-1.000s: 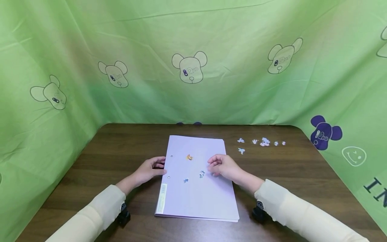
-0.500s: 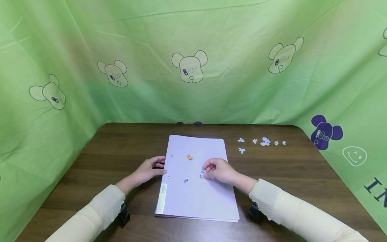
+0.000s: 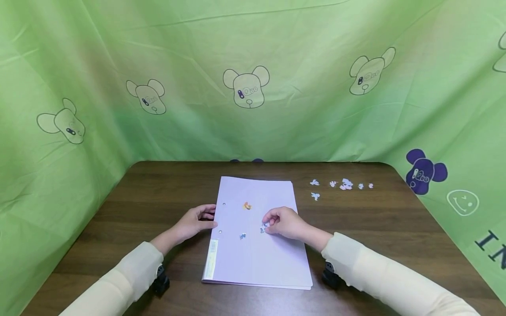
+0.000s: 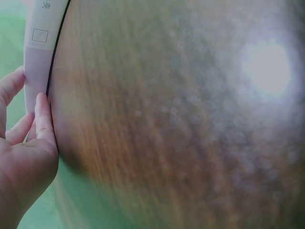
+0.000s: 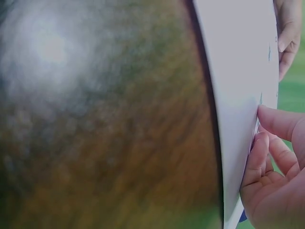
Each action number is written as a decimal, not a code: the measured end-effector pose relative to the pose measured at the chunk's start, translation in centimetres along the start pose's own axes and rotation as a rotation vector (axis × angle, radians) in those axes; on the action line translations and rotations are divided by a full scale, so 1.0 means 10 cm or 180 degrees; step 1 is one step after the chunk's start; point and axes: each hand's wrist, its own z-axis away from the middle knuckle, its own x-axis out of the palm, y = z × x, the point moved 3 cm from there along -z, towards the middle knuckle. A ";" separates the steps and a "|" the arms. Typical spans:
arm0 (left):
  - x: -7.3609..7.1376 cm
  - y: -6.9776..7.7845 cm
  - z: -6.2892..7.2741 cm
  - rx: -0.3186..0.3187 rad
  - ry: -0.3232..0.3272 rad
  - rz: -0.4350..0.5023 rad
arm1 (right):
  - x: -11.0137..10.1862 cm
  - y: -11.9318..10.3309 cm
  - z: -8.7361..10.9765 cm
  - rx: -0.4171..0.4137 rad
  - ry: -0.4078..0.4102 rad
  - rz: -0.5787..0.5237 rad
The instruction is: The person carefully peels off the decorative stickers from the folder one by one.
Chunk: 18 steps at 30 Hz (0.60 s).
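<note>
Desk, dark, wood-grained. Pale folder, one, lying flat, with label toward its near left corner. On its face: orange cut-out, one, on the far half; blue cut-out, one, left of centre; blue cluster, small bits, at the right hand's fingertips. Beyond the folder's right edge, on the desk: loose pale pieces, several, scattered. Left hand: fingers relaxed, tips touching the folder's left edge, nothing carried. Right hand: grip narrow, thumb and forefinger close together at the blue cluster — whether a bit sits between them cannot be told. Handling note, by judgement: the step in hand appears to be adjusting the bits within the cluster; best done with light fingertips, small sideways nudges and edges matched before any pressing — the left hand keeping the folder from sliding.
</note>
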 end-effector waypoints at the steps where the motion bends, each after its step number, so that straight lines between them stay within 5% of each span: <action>1: 0.00 0.00 0.00 -0.0004 0.0000 0.0001 | 0.00 -0.01 0.00 -0.0014 0.0006 0.0023; 18: 0.01 0.00 0.00 -0.0005 0.0021 0.0019 | 0.01 -0.03 0.02 -0.0099 0.0050 0.0196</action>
